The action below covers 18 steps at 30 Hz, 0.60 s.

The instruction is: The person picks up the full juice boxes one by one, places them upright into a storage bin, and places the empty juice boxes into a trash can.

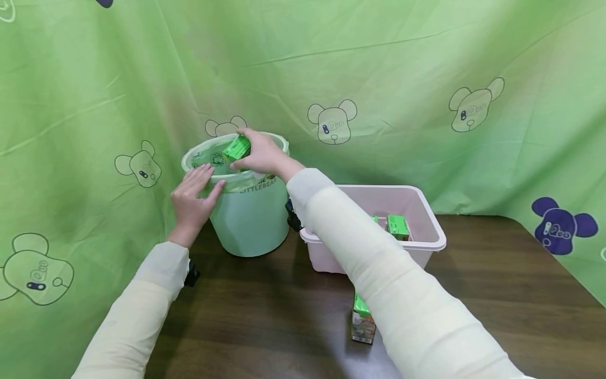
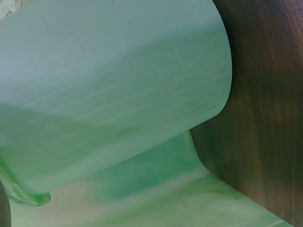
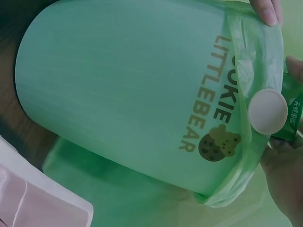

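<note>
My right hand grips a small green carton at the mouth of a mint-green trash bin. A thin green bag lines the bin and folds over its rim. In the right wrist view the carton shows white print, with finger and thumb on either side of it. My left hand rests on the near-left part of the rim, its fingers extended over the bag edge and the thumb spread. The left wrist view shows mostly the bin's side.
A pink plastic basket stands right of the bin, holding green cartons, partly hidden by my right sleeve. Another green-topped carton stands on the dark wooden table. A green patterned cloth hangs behind and on both sides.
</note>
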{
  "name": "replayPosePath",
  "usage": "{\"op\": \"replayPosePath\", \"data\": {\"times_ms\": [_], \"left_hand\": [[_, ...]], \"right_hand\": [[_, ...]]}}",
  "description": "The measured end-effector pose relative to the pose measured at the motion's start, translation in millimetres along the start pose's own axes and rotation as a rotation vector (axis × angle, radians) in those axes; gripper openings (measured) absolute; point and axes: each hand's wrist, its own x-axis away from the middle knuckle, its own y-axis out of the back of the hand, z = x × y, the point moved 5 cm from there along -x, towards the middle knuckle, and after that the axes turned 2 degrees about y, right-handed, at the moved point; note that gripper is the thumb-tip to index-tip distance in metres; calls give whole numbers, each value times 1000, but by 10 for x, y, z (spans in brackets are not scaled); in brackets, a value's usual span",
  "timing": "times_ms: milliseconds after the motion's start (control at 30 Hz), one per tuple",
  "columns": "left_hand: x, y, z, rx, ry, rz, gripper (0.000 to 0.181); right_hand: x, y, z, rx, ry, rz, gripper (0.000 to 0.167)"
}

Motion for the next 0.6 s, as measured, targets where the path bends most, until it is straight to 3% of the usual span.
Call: {"op": "replayPosePath", "data": {"times_ms": [200,600], "left_hand": [[4,4,-12,-16,-17,16,42],[-4,3,0,-7,4,9,43]], "right_hand": [[5,-35,-20,-10,-6,13,86],[-7,-60,-12,37,14,29,77]]}}
